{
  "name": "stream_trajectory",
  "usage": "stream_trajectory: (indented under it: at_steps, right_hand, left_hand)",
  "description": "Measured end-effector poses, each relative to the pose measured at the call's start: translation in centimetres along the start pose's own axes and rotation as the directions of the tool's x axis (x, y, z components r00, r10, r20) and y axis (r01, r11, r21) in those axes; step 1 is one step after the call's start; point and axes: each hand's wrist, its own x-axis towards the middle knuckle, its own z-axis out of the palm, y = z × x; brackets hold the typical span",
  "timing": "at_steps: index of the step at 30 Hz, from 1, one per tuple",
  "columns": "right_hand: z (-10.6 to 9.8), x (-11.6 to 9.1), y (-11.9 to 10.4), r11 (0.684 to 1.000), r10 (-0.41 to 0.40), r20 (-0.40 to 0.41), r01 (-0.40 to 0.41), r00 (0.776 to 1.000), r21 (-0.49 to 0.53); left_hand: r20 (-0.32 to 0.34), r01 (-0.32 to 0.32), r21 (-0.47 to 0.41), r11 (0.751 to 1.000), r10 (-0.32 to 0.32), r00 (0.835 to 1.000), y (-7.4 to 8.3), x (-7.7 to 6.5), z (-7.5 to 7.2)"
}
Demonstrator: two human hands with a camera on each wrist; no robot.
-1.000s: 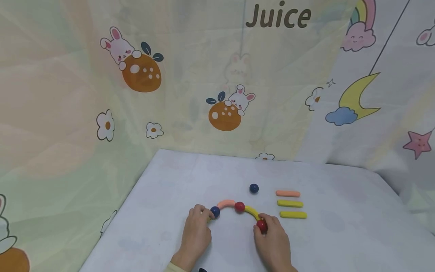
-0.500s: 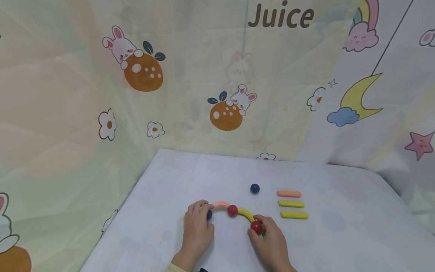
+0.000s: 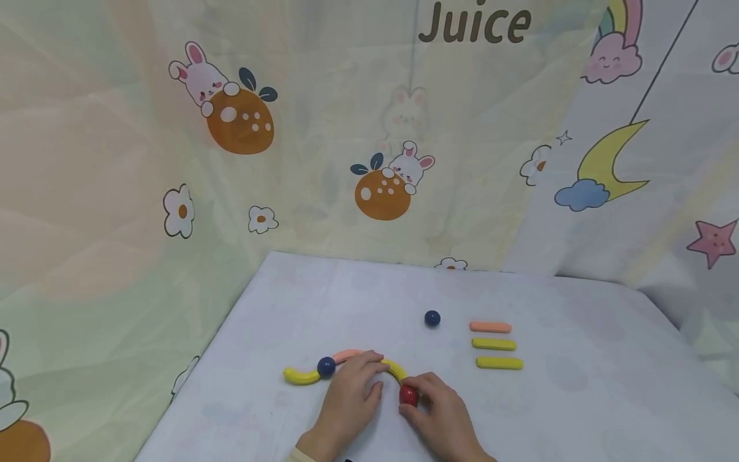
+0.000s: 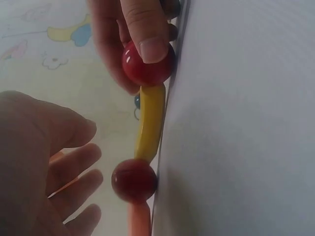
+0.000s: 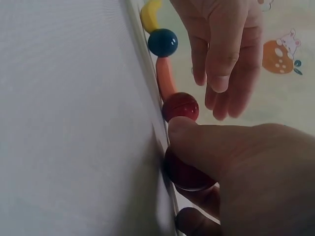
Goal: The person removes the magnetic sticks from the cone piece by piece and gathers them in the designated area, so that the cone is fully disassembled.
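A chain of balls and rods arches across the white table. From its left end run a yellow curved rod [image 3: 300,376], a blue ball [image 3: 326,366], a salmon rod [image 3: 346,355], a red ball [image 4: 134,180], another yellow curved rod [image 3: 395,369] and an end red ball [image 3: 408,396]. My right hand [image 3: 441,410] pinches that end ball between thumb and fingers. My left hand [image 3: 355,394] reaches over the middle of the chain with relaxed fingers, hiding the middle red ball in the head view. The left wrist view shows a gap between its fingertips and the chain.
A loose blue ball [image 3: 432,318] lies behind the chain. To the right, a straight salmon rod [image 3: 491,327] and two straight yellow rods [image 3: 499,363] lie in a stack of rows. A printed cloth [image 3: 312,212] hangs behind the table [image 3: 577,359].
The chain has shifted left, with my right hand moving left on the end red ball. My left hand has come off the chain's blue ball and moved right, uncovering the left yellow curved rod.
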Motion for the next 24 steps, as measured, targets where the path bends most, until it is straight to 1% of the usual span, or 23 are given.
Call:
stream_trajectory:
  at_steps: [3,6,8,10,11,13,15,19,22,24]
  right_hand:
    - [0.1,-0.2,0.1,0.996,-0.074,0.024,0.073,0.997,0.048]
    - [0.3,-0.3,0.1,0.984,-0.159,0.049,0.154,0.986,0.093]
    - [0.4,-0.4,0.0,0.972,-0.216,0.061,0.209,0.974,0.109]
    - [0.6,-0.5,-0.1,0.961,-0.257,0.066,0.248,0.964,0.12]
    - [0.7,-0.5,-0.1,0.956,-0.273,0.068,0.263,0.96,0.126]
    - [0.8,-0.5,-0.3,0.955,-0.276,0.082,0.264,0.958,0.132]
    - [0.8,-0.4,-0.5,0.963,-0.241,0.104,0.225,0.965,0.148]
    - [0.6,-0.1,-0.6,0.984,-0.091,0.147,0.066,0.985,0.164]
    - [0.5,0.2,-0.4,0.983,0.026,0.142,-0.051,0.99,0.177]
    - [0.3,0.5,-0.1,0.975,0.08,0.114,-0.101,0.99,0.197]
  left_hand:
    - [-0.022,-0.021,-0.001,1.0,0.02,1.0,-0.2,0.0,0.0]
    - [-0.014,-0.028,0.004,1.0,0.028,1.0,-0.4,0.0,0.1]
    - [0.017,-0.033,0.018,0.999,0.033,0.999,-0.6,-0.1,0.2]
    - [0.069,-0.04,0.063,0.997,0.035,0.997,-0.8,-0.2,0.3]
    - [0.097,-0.039,0.086,0.996,0.031,0.995,-0.9,-0.3,0.4]
    - [0.139,-0.033,0.133,0.991,0.014,0.99,-1.0,-0.4,0.4]
    - [0.147,-0.018,0.18,0.984,-0.008,0.989,-1.2,-0.4,0.3]
    - [0.102,0.061,0.222,0.973,-0.085,0.991,-1.2,-0.2,-0.1]
    - [0.088,0.11,0.231,0.967,-0.134,0.987,-1.3,0.0,-0.1]
    - [0.089,0.132,0.227,0.965,-0.156,0.984,-1.4,0.0,0.1]
